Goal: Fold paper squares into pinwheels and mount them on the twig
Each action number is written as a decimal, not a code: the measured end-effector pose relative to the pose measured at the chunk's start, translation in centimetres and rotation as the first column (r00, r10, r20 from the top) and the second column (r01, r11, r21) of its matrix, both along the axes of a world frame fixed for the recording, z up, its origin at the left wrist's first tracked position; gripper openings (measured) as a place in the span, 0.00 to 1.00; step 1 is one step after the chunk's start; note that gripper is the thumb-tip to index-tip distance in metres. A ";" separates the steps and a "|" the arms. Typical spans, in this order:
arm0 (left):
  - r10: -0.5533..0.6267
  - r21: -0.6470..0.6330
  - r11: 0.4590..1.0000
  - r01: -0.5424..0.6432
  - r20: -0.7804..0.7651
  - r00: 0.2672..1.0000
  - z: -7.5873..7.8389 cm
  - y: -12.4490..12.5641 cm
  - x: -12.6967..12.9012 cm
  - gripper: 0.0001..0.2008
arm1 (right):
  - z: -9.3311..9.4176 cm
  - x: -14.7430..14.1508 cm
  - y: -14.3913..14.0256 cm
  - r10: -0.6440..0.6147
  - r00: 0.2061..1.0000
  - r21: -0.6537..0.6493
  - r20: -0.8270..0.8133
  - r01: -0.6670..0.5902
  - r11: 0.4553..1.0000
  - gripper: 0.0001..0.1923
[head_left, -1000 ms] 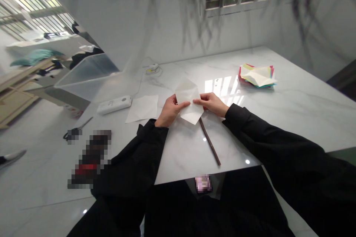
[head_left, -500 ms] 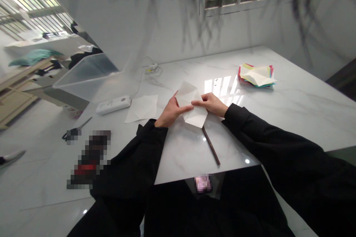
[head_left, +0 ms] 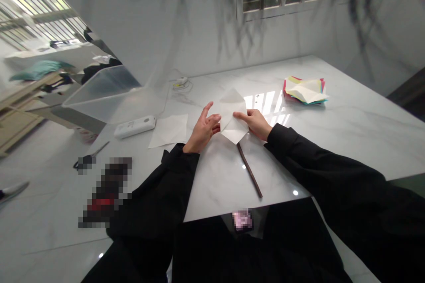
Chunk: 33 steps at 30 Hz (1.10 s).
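Note:
A creased sheet of off-white paper [head_left: 232,112] is held up over the table, its folds showing as lines and its corners pointing up and down. My right hand [head_left: 255,123] pinches its right side, thumb on top. Beside the left edge is my left hand [head_left: 203,131], its index finger raised and fingers apart; whether its lower fingers touch the paper I cannot tell. Below the paper a thin dark brown stick [head_left: 250,171] lies on the table, its upper end hidden. Another creased white sheet [head_left: 169,130] lies left of my left hand.
A white power strip [head_left: 135,127] and black-handled scissors [head_left: 89,159] lie on the left of the marble table [head_left: 348,132]. Coloured papers [head_left: 305,90] are stacked at back right. A clear plastic bin [head_left: 102,90] stands back left, and a cable [head_left: 182,83] lies near the wall.
My left hand has let go of the paper and its fingers have spread. The paper has turned more upright in my right hand, uncovering more of the stick's upper end.

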<state>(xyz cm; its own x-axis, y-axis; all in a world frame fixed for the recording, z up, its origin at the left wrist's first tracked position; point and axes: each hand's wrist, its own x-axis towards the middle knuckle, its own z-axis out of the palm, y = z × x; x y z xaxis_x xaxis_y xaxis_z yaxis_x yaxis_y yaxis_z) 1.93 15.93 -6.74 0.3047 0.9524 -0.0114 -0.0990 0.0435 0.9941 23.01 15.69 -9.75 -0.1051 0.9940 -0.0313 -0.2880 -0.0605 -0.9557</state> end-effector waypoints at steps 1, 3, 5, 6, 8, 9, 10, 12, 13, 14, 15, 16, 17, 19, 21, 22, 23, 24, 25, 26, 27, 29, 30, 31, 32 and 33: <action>0.020 0.001 1.000 -0.020 0.007 1.000 0.0 0.1 -0.1 0.45 | -0.2 0.0 0.2 -0.040 0.999 -0.005 -0.017 0.040 0.999 0.24; 0.033 0.057 0.998 -0.032 -0.015 0.999 0.2 0.1 -0.2 0.44 | -0.4 0.2 0.6 -0.099 0.995 -0.022 -0.026 0.098 0.995 0.24; 0.005 0.154 0.988 0.008 -0.084 0.996 0.4 -0.1 -0.3 0.46 | -0.5 0.3 1.0 -0.138 0.990 -0.035 -0.040 0.137 0.990 0.24; -0.018 0.198 0.979 0.044 -0.127 0.992 0.5 -0.3 -0.2 0.47 | -0.6 0.3 1.1 -0.153 0.986 -0.036 -0.060 0.151 0.988 0.23; -0.072 0.265 0.956 0.126 -0.204 0.976 0.7 -0.8 0.0 0.46 | -0.6 0.4 1.3 -0.171 0.980 -0.028 -0.102 0.169 0.985 0.23; -0.097 0.290 0.943 0.164 -0.232 0.968 0.7 -1.1 0.2 0.45 | -0.6 0.4 1.3 -0.177 0.978 -0.023 -0.110 0.175 0.984 0.22; -0.119 0.313 0.929 0.198 -0.254 0.960 0.7 -1.3 0.3 0.43 | -0.6 0.4 1.3 -0.177 0.978 -0.019 -0.107 0.176 0.984 0.22; -0.141 0.355 0.905 0.234 -0.268 0.953 0.5 -1.6 0.8 0.35 | -0.5 0.3 1.1 -0.155 0.985 -0.010 -0.077 0.154 0.988 0.22; -0.138 0.375 0.898 0.232 -0.261 0.956 0.4 -1.6 0.9 0.29 | -0.4 0.3 1.0 -0.135 0.989 -0.003 -0.060 0.135 0.991 0.22; -0.124 0.393 0.894 0.218 -0.251 0.960 0.2 -1.6 1.1 0.24 | -0.4 0.2 0.8 -0.114 0.992 0.008 -0.045 0.114 0.993 0.23; -0.100 0.409 0.891 0.196 -0.244 0.965 0.0 -1.5 1.2 0.19 | -0.3 0.2 0.6 -0.093 0.995 0.023 -0.027 0.093 0.995 0.23; -0.068 0.423 0.891 0.165 -0.236 0.969 -0.1 -1.4 1.3 0.15 | -0.2 0.2 0.4 -0.074 0.997 0.038 -0.005 0.074 0.997 0.23; -0.036 0.430 0.893 0.135 -0.230 0.973 -0.2 -1.2 1.3 0.13 | -0.1 0.1 0.3 -0.056 0.998 0.055 0.017 0.055 0.997 0.23; 0.005 0.422 0.902 0.092 -0.224 0.975 -0.4 -1.1 1.4 0.14 | 0.1 0.1 0.0 -0.023 0.998 0.088 0.053 0.018 0.996 0.22; 0.024 0.398 0.915 0.063 -0.210 0.977 -0.4 -1.1 1.4 0.15 | 0.2 0.2 -0.2 0.008 0.998 0.113 0.059 -0.014 0.994 0.22; 0.028 0.382 0.922 0.054 -0.204 0.979 -0.3 -1.2 1.4 0.15 | 0.2 0.2 -0.2 0.015 0.998 0.113 0.053 -0.021 0.993 0.22; 0.030 0.365 0.930 0.046 -0.202 0.979 -0.3 -1.2 1.4 0.15 | 0.2 0.2 -0.2 0.019 0.999 0.104 0.045 -0.024 0.994 0.22; 0.034 0.346 0.937 0.038 -0.198 0.980 -0.2 -1.3 1.5 0.15 | 0.2 0.2 -0.1 0.021 0.999 0.089 0.037 -0.025 0.996 0.22; 0.035 0.328 0.944 0.031 -0.194 0.980 -0.2 -1.4 1.5 0.16 | 0.2 0.2 -0.1 0.025 0.999 0.072 0.029 -0.027 0.997 0.23; 0.035 0.313 0.949 0.027 -0.190 0.981 -0.1 -1.5 1.6 0.17 | 0.2 0.2 -0.1 0.030 0.999 0.059 0.023 -0.032 0.998 0.23; 0.034 0.304 0.952 0.024 -0.184 0.982 -0.1 -1.5 1.6 0.19 | 0.2 0.2 -0.1 0.036 0.999 0.051 0.016 -0.037 0.998 0.24; 0.033 0.294 0.956 0.013 -0.152 0.988 0.0 -1.7 1.7 0.30 | 0.3 0.1 -0.2 0.048 0.999 0.046 0.006 -0.048 0.998 0.25; 0.035 0.289 0.957 0.003 -0.128 0.991 0.1 -1.7 1.7 0.38 | 0.4 0.1 -0.2 0.053 0.999 0.044 0.004 -0.053 0.998 0.25; 0.037 0.282 0.959 -0.006 -0.103 0.994 0.1 -1.8 1.7 0.45 | 0.5 0.1 -0.2 0.057 0.998 0.040 0.005 -0.058 0.998 0.25; 0.039 0.272 0.962 -0.015 -0.082 0.996 0.1 -1.8 1.8 0.50 | 0.5 0.0 -0.3 0.063 0.998 0.036 0.008 -0.063 0.997 0.24; 0.041 0.262 0.965 -0.022 -0.070 0.997 0.1 -1.8 1.7 0.54 | 0.5 0.0 -0.3 0.070 0.997 0.033 0.012 -0.070 0.997 0.24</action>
<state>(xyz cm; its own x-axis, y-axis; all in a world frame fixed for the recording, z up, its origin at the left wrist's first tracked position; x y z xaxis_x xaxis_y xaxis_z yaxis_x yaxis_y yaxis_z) 3.67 14.14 -6.64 0.2823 0.9345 0.2169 -0.0215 -0.2198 0.9753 23.06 15.38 -9.21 -0.1744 0.9847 -0.0001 -0.2734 -0.0485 -0.9607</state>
